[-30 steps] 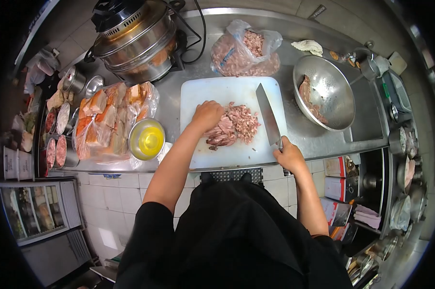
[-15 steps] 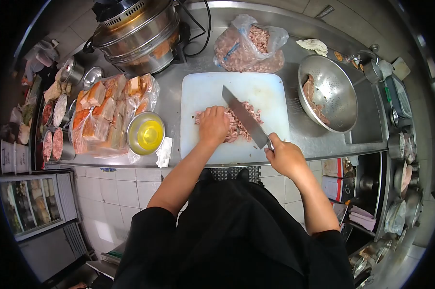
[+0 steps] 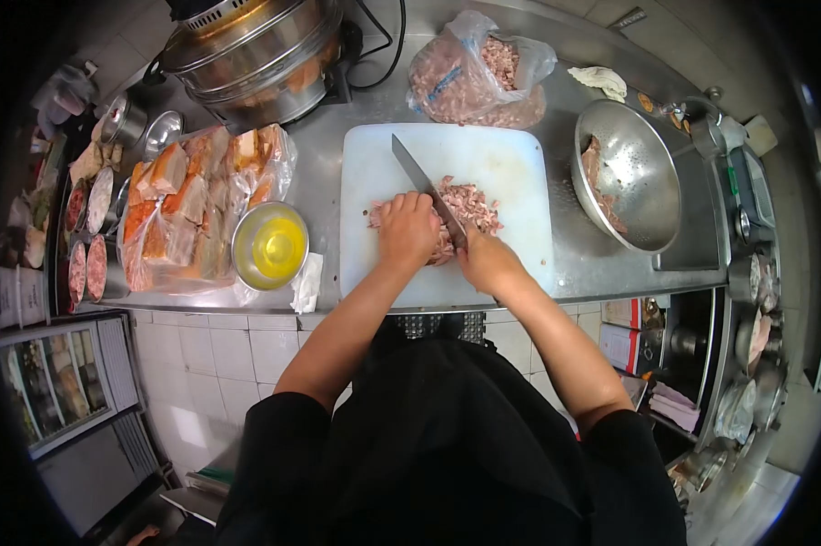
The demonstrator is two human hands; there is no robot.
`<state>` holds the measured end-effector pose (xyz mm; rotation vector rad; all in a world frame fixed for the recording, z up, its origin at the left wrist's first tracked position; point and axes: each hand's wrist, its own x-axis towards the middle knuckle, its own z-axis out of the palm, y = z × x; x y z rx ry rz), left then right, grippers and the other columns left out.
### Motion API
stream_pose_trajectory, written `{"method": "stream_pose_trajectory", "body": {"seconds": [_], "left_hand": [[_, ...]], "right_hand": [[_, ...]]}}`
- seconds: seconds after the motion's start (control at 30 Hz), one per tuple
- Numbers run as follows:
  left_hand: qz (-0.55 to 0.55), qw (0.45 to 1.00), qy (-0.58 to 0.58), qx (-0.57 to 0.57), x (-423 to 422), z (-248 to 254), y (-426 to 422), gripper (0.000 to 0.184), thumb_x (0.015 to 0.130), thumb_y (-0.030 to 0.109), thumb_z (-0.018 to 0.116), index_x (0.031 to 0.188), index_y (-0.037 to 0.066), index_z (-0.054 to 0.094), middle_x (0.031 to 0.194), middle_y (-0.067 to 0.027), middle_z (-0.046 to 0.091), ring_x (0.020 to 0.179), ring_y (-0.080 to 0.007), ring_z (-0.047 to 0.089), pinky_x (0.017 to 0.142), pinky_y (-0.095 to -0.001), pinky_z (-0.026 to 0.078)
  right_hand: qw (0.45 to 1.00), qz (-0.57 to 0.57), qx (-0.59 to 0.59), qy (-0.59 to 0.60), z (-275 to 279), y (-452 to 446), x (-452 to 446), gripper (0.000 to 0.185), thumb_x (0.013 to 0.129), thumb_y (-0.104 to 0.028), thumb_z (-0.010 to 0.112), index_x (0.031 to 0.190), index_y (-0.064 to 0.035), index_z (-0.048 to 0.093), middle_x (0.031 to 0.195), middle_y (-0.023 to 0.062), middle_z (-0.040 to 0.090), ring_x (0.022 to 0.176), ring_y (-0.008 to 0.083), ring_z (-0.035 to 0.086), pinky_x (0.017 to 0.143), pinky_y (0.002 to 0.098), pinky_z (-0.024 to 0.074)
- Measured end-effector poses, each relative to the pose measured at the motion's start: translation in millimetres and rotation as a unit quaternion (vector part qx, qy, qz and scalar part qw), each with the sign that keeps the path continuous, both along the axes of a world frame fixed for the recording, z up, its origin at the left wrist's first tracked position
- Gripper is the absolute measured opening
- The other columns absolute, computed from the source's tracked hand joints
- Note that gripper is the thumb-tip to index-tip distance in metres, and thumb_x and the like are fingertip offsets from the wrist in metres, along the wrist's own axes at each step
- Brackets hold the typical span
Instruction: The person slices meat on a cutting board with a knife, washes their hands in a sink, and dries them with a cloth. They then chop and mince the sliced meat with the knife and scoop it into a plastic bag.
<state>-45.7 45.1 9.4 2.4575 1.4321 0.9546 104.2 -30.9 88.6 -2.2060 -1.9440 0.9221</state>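
In my right hand is the handle of a large kitchen knife, its blade slanting up and to the left. The blade passes close beside the fingers of my left hand, which are curled together over raw meat, pressing it onto the white cutting board. Small pieces of chopped meat lie in a heap to the right of the blade. A few bits also show left of my left hand. The meat under my left palm is mostly hidden.
Behind the board sits a plastic bag of chopped meat. A perforated steel bowl with meat strips stands right. To the left are bagged meat blocks, a bowl of yellow liquid, a white cloth and a large steel pot.
My right hand and the knife have moved left, bringing the blade up against my left hand. More chopped meat shows right of the blade. My left hand stays on the meat.
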Motion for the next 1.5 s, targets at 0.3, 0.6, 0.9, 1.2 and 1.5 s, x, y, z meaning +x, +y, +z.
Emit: {"method": "stream_pose_trajectory", "body": {"seconds": [0.3, 0.6, 0.9, 1.2, 1.5], "left_hand": [[0.010, 1.000, -0.003, 0.016, -1.1, 0.3, -3.9, 0.016, 0.082, 0.015, 0.067, 0.095, 0.010, 0.060, 0.097, -0.0088, 0.059, 0.098, -0.0291, 0.058, 0.088, -0.0453, 0.044], [-0.001, 1.000, -0.018, 0.025, 0.3, -0.7, -2.2, 0.015, 0.082, 0.013, 0.067, 0.095, 0.009, 0.060, 0.095, -0.0083, 0.059, 0.096, -0.0294, 0.058, 0.085, -0.0453, 0.043], [0.008, 1.000, 0.000, -0.006, -1.8, -0.9, -0.9, 0.018, 0.081, 0.019, 0.070, 0.095, 0.012, 0.061, 0.097, -0.0071, 0.060, 0.101, -0.0276, 0.057, 0.089, -0.0442, 0.044], [-0.005, 1.000, -0.004, -0.019, -5.6, 1.8, -3.6, 0.019, 0.082, 0.015, 0.069, 0.098, 0.010, 0.060, 0.099, -0.0087, 0.058, 0.100, -0.0301, 0.056, 0.090, -0.0470, 0.042], [0.000, 1.000, -0.005, -0.029, -6.9, -2.2, -0.2, 0.018, 0.082, 0.019, 0.070, 0.096, 0.011, 0.061, 0.098, -0.0079, 0.060, 0.100, -0.0282, 0.057, 0.090, -0.0448, 0.043]], "right_hand": [[0.984, -0.030, -0.172, 0.041, 108.9, -45.0, 25.7, 0.033, 0.094, -0.017, 0.059, 0.120, 0.0017, 0.057, 0.096, 0.0317, 0.071, 0.096, 0.0482, 0.068, 0.087, 0.0540, 0.0524], [0.988, -0.073, -0.095, 0.094, 54.3, 2.9, -5.0, 0.029, 0.094, -0.016, 0.057, 0.116, 0.0033, 0.056, 0.089, 0.0277, 0.071, 0.081, 0.0439, 0.071, 0.080, 0.0499, 0.0562], [0.974, -0.128, -0.120, 0.144, 42.3, -42.5, -14.4, 0.035, 0.095, -0.013, 0.055, 0.125, 0.0050, 0.052, 0.078, 0.0281, 0.070, 0.054, 0.0344, 0.069, 0.058, 0.0446, 0.0567], [0.988, -0.074, -0.077, 0.111, 66.8, -20.8, -2.9, 0.036, 0.094, -0.013, 0.057, 0.126, 0.0031, 0.052, 0.082, 0.0242, 0.071, 0.053, 0.0304, 0.068, 0.060, 0.0431, 0.0567], [0.966, -0.154, -0.102, 0.182, 22.0, -24.9, -33.6, 0.038, 0.094, -0.012, 0.056, 0.127, 0.0049, 0.051, 0.080, 0.0214, 0.070, 0.050, 0.0286, 0.066, 0.055, 0.0424, 0.0548]]}}
